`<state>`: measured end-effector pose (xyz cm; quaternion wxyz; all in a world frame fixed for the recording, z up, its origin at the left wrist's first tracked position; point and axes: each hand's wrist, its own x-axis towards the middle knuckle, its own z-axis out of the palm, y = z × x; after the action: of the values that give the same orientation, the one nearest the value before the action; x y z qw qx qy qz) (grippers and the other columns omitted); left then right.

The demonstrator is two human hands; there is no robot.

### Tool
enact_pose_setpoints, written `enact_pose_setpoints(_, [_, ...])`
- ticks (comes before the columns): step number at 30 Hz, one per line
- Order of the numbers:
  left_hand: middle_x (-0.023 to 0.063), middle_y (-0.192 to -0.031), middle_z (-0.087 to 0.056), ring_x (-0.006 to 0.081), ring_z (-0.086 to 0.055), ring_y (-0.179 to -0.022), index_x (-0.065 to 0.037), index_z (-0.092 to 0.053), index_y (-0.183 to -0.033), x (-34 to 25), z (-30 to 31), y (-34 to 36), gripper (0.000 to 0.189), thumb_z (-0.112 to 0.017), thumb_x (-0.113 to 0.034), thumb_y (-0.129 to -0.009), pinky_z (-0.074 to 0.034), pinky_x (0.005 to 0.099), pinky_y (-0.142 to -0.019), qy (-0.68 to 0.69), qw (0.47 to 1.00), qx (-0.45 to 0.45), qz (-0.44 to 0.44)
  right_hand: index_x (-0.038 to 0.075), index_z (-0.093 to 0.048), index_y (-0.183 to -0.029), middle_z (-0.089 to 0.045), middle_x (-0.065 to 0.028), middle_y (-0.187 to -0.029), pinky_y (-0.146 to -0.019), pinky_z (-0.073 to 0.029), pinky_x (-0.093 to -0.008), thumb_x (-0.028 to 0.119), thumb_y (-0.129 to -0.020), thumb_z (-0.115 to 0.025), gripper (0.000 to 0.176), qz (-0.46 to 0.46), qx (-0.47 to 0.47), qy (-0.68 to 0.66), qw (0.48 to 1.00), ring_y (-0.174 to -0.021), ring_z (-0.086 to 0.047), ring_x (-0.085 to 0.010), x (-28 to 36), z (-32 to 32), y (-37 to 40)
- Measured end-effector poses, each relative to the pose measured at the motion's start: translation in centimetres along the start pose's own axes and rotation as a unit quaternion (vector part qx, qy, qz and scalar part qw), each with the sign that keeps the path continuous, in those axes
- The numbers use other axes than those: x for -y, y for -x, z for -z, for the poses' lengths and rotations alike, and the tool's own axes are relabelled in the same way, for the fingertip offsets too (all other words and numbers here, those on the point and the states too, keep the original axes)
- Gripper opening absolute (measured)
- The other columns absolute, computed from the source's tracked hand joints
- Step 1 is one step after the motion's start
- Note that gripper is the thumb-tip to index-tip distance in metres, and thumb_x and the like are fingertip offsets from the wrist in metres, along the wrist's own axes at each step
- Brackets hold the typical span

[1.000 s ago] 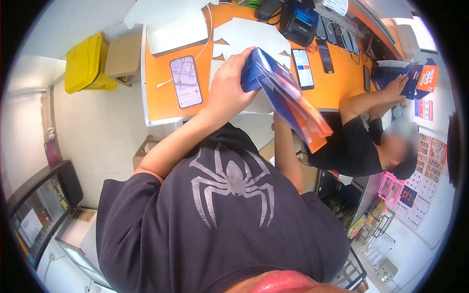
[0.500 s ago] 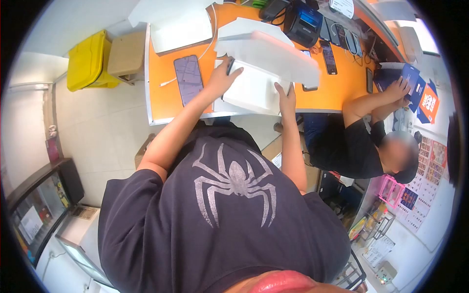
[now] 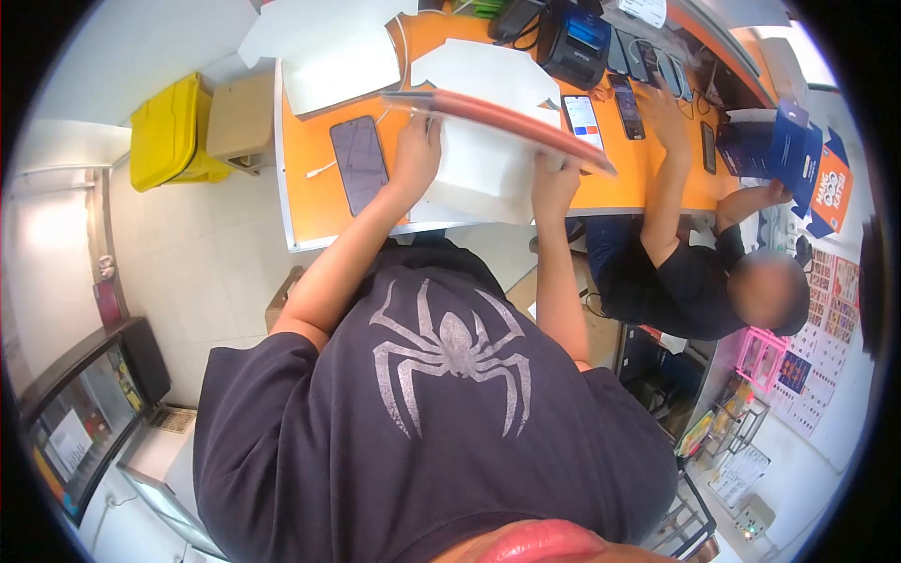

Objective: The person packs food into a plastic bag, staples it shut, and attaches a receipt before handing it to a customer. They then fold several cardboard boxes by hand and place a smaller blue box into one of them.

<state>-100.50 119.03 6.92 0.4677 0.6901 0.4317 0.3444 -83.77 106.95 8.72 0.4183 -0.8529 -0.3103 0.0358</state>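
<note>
My left hand [image 3: 418, 155] grips the left side of a white-lined cardboard box [image 3: 481, 169] at the table's front edge. On the box's other side, my right hand [image 3: 556, 186] is closed on its right edge. The lid flap [image 3: 507, 118] stands almost edge-on to me above the box, showing an orange-red outer face. Some of my fingers are hidden behind the flap and walls. Just left of my left hand lies a dark smartphone [image 3: 358, 164], and a phone with a lit screen [image 3: 583, 122] is partly covered near the flap's right end.
Another open white box [image 3: 343, 73] and a white cardboard piece [image 3: 483, 66] lie on the orange table [image 3: 305, 206]. A black printer [image 3: 574, 42] and several phones stand behind. At right, a co-worker [image 3: 690, 286] holds a blue box [image 3: 790, 141]. A yellow bin [image 3: 172, 131] is at left.
The box's lid flap has swung from showing its pale inside to nearly edge-on. One of the co-worker's hands has moved from the blue box toward the phones. The left phone's screen has dimmed.
</note>
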Motion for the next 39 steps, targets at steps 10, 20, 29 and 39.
enact_pose_setpoints(10, [0.0301,-0.101,-0.058,0.0431,-0.055,-0.099,0.009,-0.027,-0.132,4.9,-2.9,-1.2,0.073,-0.058,-0.037,-0.084,-0.044,0.043,-0.086,-0.175,0.981,0.008,-0.077,0.001,-0.058,-0.105,-0.062,-0.0208,-0.095,-0.078,-0.045,-0.0421,0.039,-0.077,-0.063,0.047,-0.044,0.102,0.138,0.984,-0.09,-0.059,-0.0373,-2.7,-1.5,-3.1])
enact_pose_setpoints(20, [0.0216,-0.092,-0.06,0.0332,-0.058,-0.085,0.008,-0.055,-0.099,5.9,14.2,-6.9,0.042,-0.069,-0.025,-0.076,-0.045,0.0414,-0.073,-0.319,0.872,-0.368,-0.05,-0.006,-0.06,-0.1,-0.064,-0.0211,-0.087,-0.073,-0.046,-0.0358,0.021,-0.086,-0.055,0.031,-0.04,0.081,-0.007,0.996,-0.082,-0.062,-0.0299,-4.1,-0.6,-0.7])
enact_pose_setpoints(29, [0.0245,-0.085,-0.062,0.0365,-0.061,-0.082,0.006,-0.055,-0.102,9.6,17.6,-8.9,0.029,-0.062,-0.011,-0.078,-0.046,0.041,-0.071,-0.271,0.938,-0.215,-0.001,-0.003,-0.057,-0.108,-0.06,-0.0181,-0.099,-0.075,-0.045,-0.0331,0.019,-0.086,-0.055,0.03,0.009,0.037,-0.004,0.999,-0.089,-0.059,-0.0272,-1.8,-1.2,-2.9])
enact_pose_setpoints(39, [0.0093,-0.085,-0.058,0.013,-0.054,-0.071,0.002,-0.047,-0.108,-0.1,18.3,-1.9,0.025,-0.052,-0.015,-0.09,-0.045,0.0283,-0.064,0.015,0.953,-0.297,-0.061,0.003,-0.048,-0.123,-0.05,-0.0156,-0.12,-0.095,-0.038,-0.0351,0.027,-0.09,-0.053,0.042,0.119,0.173,-0.281,0.936,-0.112,-0.049,-0.0245,12.3,-0.6,0.9])
